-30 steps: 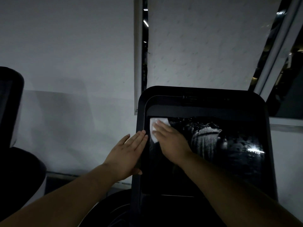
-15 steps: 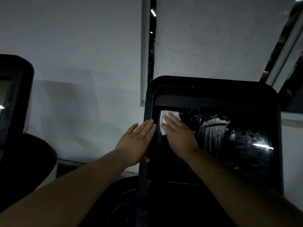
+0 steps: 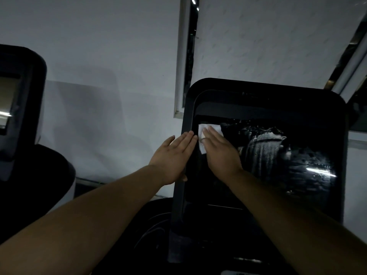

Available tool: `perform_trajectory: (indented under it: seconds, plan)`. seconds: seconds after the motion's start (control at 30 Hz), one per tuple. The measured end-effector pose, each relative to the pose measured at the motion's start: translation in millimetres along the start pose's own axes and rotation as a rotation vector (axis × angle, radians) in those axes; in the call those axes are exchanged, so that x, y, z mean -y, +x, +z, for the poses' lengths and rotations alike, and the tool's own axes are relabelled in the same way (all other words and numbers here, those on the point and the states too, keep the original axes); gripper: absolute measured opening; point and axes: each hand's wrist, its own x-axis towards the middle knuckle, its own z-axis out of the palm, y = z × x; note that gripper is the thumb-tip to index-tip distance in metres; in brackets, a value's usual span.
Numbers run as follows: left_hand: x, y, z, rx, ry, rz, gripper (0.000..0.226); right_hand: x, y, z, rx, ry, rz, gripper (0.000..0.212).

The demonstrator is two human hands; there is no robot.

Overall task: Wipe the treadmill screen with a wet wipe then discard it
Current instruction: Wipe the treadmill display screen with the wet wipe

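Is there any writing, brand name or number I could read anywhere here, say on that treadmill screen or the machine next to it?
None can be read.
The treadmill screen is dark, showing only wet streaks and glare.
The neighbouring machine's screen on the left shows no legible text.
The wet wipe is plain white.

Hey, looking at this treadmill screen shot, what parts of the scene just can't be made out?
Head view only:
- Most of the wet wipe: covered by the right hand pressing it flat.
- Treadmill screen content: dark, with glare and wet streaks over it.
- Left hand thumb: behind the console's left frame.
- Second console: cut off by the left edge.
- Lower console: too dark.
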Motion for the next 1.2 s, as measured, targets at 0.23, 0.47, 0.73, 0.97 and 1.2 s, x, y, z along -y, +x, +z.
perform_trajectory:
  seconds: [0.23,0.47,0.73,0.97,1.2]
  plan:
    - [3,-1,5,-0.013,0.004,0.027,0.128,31,-104,29,-0.033,0.036,-0.237,0.035]
    - [1,-1,3,0.009,0.0,0.025,0.127,27,-56,8,-0.051,0.013,-0.08,0.045]
    - [1,-1,2,0.015,0.008,0.032,0.126,29,-71,12,-0.032,0.057,-0.153,0.035]
    - [-1,-1,0,0.022,0.012,0.025,0.125,44,-99,25,-0.064,0.084,-0.108,0.031]
    - [-1,-1,1,0.026,0.007,0.022,0.126,2,-132,15,-0.027,0.087,-0.168,0.032]
